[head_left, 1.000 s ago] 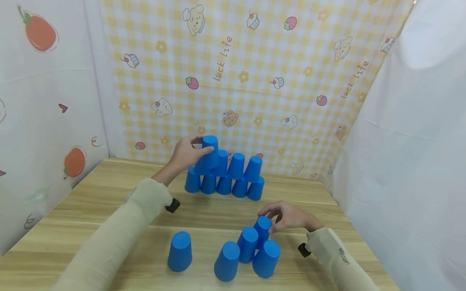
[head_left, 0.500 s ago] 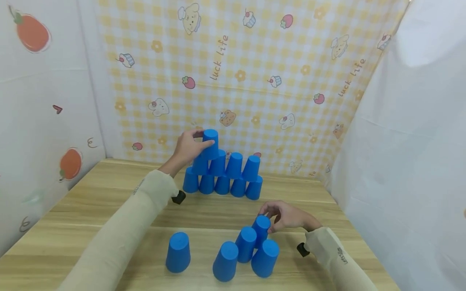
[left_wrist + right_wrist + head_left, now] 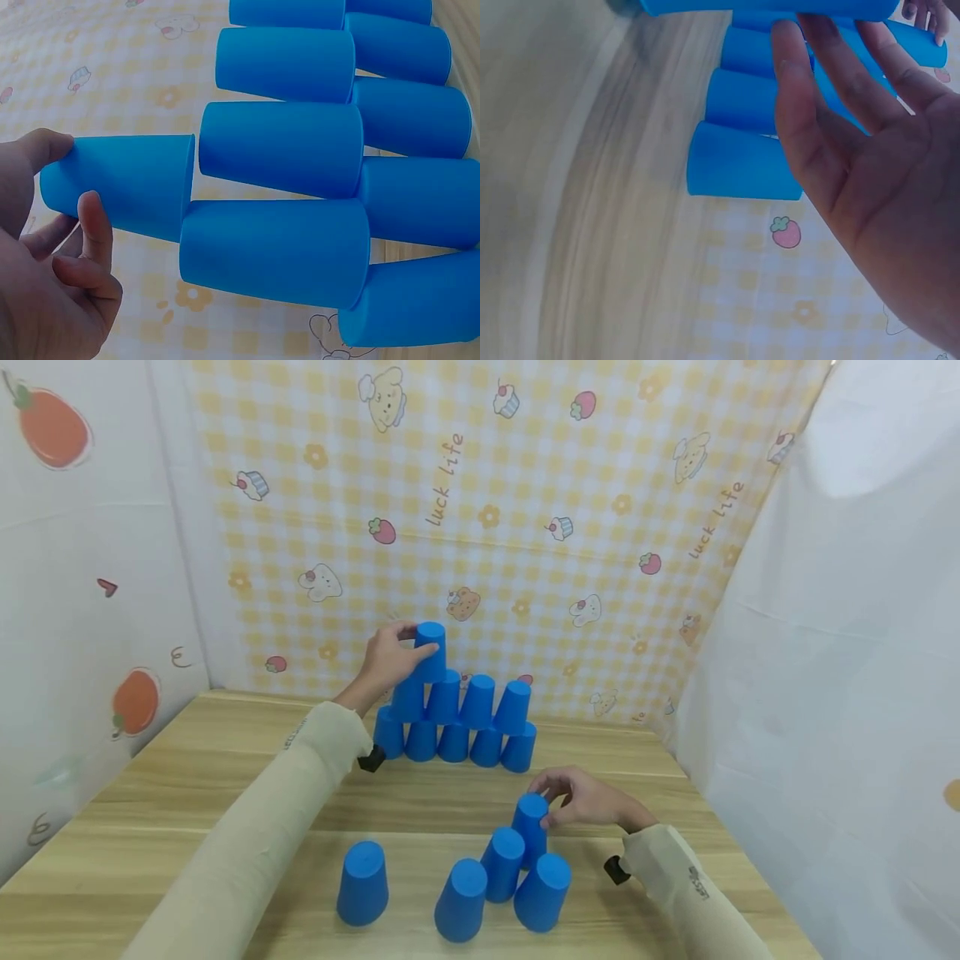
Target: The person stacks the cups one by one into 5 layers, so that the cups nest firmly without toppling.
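My left hand [image 3: 390, 656] grips an upside-down blue cup [image 3: 431, 653] between thumb and fingers. In the left wrist view that cup [image 3: 120, 184] stands with its rim right at the ends of two second-row cups [image 3: 277, 251], over the joint between them. Below it are two rows of upside-down blue cups [image 3: 453, 742], the upper row set over the gaps of the lower. Nearer the front, my right hand [image 3: 588, 797] pinches another blue cup [image 3: 530, 831] near its top. The right wrist view shows only part of this cup [image 3: 772, 6] along its upper edge.
Several upside-down blue cups stand on the wooden table [image 3: 420, 802] near the front: one alone [image 3: 363, 885] at left, and a group [image 3: 461, 902] beside the right hand's cup. A checked cloth [image 3: 480, 552] hangs behind the stack, with white cloth [image 3: 810, 635] at the sides.
The left hand has brought its cup up and over the second row's left end. The right hand has raised its cup slightly relative to the neighbouring cups. The head view has shifted slightly.
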`<state>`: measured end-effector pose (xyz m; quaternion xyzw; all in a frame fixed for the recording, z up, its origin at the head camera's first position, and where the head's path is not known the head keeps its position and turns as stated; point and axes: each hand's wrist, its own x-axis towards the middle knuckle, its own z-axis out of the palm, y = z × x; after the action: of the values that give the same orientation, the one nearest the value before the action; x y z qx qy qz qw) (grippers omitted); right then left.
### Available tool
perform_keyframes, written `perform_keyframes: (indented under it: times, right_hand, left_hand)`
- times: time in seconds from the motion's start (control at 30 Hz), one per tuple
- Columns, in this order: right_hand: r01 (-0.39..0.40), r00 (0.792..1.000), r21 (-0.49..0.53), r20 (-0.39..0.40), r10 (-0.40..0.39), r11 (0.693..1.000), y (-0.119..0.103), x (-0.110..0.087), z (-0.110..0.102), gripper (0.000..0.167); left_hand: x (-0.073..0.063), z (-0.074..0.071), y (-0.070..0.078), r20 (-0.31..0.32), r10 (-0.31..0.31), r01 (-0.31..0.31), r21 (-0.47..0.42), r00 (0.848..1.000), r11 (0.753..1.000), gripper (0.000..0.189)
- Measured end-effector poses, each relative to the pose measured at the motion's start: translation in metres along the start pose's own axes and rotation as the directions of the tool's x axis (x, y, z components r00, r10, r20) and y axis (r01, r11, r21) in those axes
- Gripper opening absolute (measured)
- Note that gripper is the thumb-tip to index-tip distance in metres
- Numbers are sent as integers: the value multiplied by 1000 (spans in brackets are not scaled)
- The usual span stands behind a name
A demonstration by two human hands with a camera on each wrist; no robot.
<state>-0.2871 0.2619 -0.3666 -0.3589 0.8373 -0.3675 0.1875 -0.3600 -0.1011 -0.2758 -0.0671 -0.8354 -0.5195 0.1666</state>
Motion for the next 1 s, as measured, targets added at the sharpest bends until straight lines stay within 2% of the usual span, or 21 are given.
perform_keyframes:
  times: [0.23, 0.43, 0.6, 0.77, 1.0]
  right_hand:
    - [18, 993, -24, -116, -20, 1000, -6, 6, -5, 37]
    - [43, 987, -2, -153, -43, 999, -6, 9, -5, 33]
    - [46, 982, 2, -184, -45, 999, -7, 11, -4, 34]
    - [69, 971, 7, -232, -65, 998, -13, 14, -3, 35]
    - [30, 956, 15, -291, -25, 999, -20, 18, -4, 37]
  left_hand:
    - [4, 2, 0, 20, 2, -1, -3, 1000, 1000, 59]
    - [4, 1, 1, 43, 10, -10, -8, 999, 1000, 59]
    - [3, 1, -4, 58, 20, -20, -5, 998, 1000, 56]
    - [4, 2, -8, 75, 5, -6, 8, 997, 1000, 60]
    - [3, 1, -12, 71, -15, 12, 45, 997, 999, 58]
